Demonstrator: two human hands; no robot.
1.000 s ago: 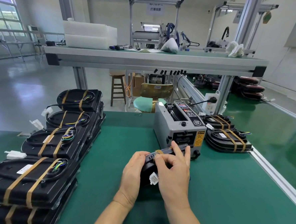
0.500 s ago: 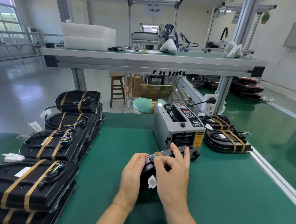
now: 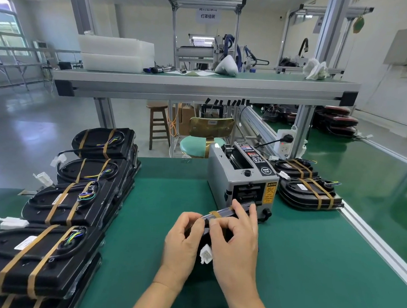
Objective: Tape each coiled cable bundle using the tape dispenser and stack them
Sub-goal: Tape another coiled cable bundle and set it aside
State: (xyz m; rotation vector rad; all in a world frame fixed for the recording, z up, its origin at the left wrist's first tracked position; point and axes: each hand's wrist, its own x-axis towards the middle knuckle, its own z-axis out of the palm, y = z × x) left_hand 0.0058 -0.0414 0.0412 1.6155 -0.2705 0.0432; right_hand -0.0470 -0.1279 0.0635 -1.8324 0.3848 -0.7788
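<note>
While our left hand [image 3: 183, 240] and right hand [image 3: 236, 241] grasp the cable bundle [image 3: 230, 212] at the lower centre of the frame, it stands on edge just below the tape dispenser [image 3: 241, 177], its long axis pointing up-right toward it; our right hand is the nearer one.

The green mat [image 3: 321, 268] is open at near right, up to the aluminium edge rail [image 3: 369, 235]. A clear lane runs between the tape dispenser [image 3: 241, 180] and the left row of taped bundle stacks [image 3: 70, 203]. Two taped stacks [image 3: 309, 193] occupy the strip right of the dispenser; the overhead shelf [image 3: 201, 88] caps height at the far edge
</note>
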